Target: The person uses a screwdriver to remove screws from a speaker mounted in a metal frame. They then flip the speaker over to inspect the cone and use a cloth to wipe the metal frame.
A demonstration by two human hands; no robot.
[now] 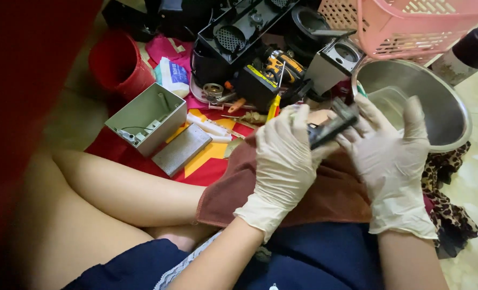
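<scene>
Your left hand [284, 161] and your right hand [392, 156], both in white gloves, are closed on a small dark part [333, 129], held up over the brown cloth [330, 198] on your lap. The grey box [145, 118] already lies open on the floor. Lots of loose pieces and the screwdriver [274, 107] wait beside it, so I think much work is left.

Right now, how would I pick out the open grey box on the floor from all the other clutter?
Start at the red bucket at upper left. Just below and right of it, on the red cloth, lies the open grey box, tilted, with small wires inside. Unlike the flat grey lid beside it, it is hollow and deep.
</scene>
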